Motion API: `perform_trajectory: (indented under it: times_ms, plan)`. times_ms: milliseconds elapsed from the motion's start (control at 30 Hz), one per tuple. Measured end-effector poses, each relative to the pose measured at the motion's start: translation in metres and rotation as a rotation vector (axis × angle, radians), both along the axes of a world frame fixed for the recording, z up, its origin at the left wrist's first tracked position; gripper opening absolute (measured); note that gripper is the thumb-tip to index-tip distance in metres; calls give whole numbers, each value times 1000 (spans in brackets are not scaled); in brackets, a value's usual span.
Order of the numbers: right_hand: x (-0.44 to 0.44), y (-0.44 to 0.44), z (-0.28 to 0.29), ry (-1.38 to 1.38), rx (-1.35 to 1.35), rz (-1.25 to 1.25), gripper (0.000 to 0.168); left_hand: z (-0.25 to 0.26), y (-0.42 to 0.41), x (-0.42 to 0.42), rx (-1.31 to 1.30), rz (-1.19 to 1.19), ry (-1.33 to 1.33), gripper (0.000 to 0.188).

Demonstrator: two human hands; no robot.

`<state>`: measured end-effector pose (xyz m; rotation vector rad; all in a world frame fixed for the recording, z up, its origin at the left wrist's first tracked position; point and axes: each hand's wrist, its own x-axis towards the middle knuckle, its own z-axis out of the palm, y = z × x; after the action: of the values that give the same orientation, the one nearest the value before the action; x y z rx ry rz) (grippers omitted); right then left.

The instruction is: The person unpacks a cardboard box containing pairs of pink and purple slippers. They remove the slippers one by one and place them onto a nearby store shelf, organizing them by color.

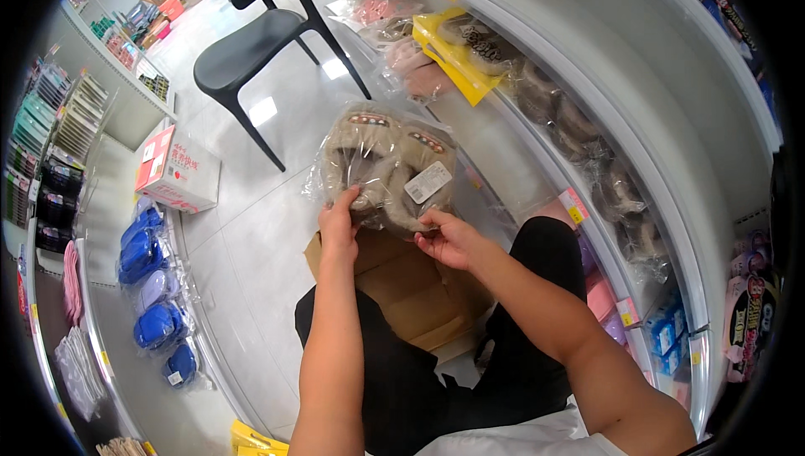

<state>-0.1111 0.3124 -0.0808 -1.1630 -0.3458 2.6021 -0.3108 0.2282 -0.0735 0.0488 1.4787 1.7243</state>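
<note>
A pair of beige plush slippers in a clear plastic bag (383, 163) is held up in front of me, with a white tag bearing writing (429, 182) on the right slipper. My left hand (339, 220) grips the near left edge of the bag, thumb on top. At the near right edge, my right hand (448, 239) pinches the bag between thumb and fingers. Below both hands, between my knees, stands an open cardboard box (415, 292); the slippers and my arms hide part of it.
Shelves with bagged grey-brown slippers (566, 122) and a yellow bag (456, 56) curve along the right. A black chair (251, 47) and a white-and-pink carton (182, 170) stand on the floor ahead. Bagged blue slippers (144, 248) lie on the left shelf.
</note>
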Motion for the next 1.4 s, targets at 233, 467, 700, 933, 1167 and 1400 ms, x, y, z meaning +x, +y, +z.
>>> perform_trajectory:
  times_ms: [233, 467, 700, 933, 1167, 1400]
  plan:
    - [3, -2, -2, 54, 6, -108, 14, 0, -1, 4, 10, -2, 25, 59]
    - [18, 39, -24, 67, -59, -322, 16, -11, 2, 22, -239, -401, 444, 74]
    - [20, 105, -61, 31, 102, -580, 20, -17, -3, 29, -415, -608, 800, 70]
    - [19, 175, -138, 40, 88, -684, 26, -7, -13, 37, -430, -627, 846, 57]
    - [3, 174, -183, -310, 61, -613, 26, -8, -21, 30, -505, -633, 885, 54]
    - [35, 233, -249, -387, 554, -631, 27, -10, -1, 39, -439, -667, 921, 53]
